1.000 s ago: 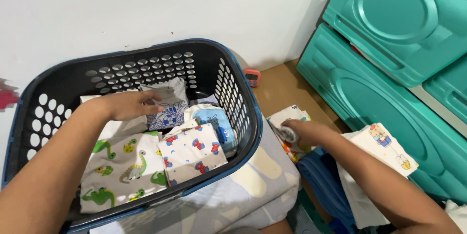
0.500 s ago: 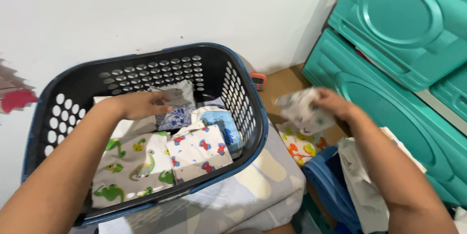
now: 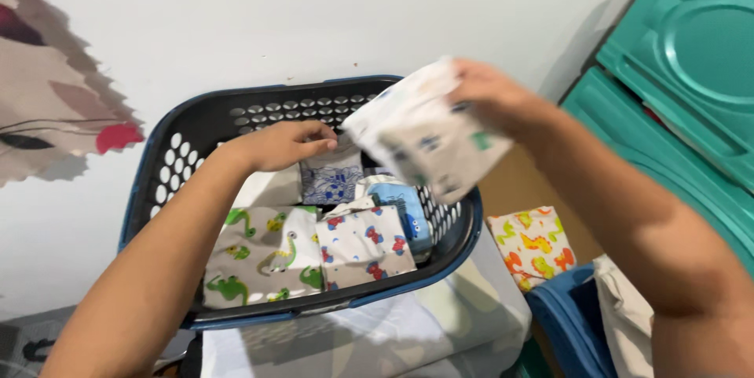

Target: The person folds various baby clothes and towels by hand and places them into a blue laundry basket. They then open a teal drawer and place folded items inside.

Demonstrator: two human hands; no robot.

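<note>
The right hand [image 3: 491, 95] grips a folded white printed garment [image 3: 424, 138] by its upper edge, fingers closed on the cloth, holding it in the air above the right rim of the dark blue laundry basket [image 3: 459, 241]. The garment is blurred, so its print cannot be made out. The left hand [image 3: 279, 145] lies inside the basket, fingers loosely curled and resting on a grey folded cloth [image 3: 334, 178]. Below it lie a dinosaur-print cloth [image 3: 263, 256] and a red-and-blue patterned one [image 3: 365, 244]. An orange dinosaur cloth [image 3: 534, 241] lies outside the basket, beside teal drawers [image 3: 691, 87].
</note>
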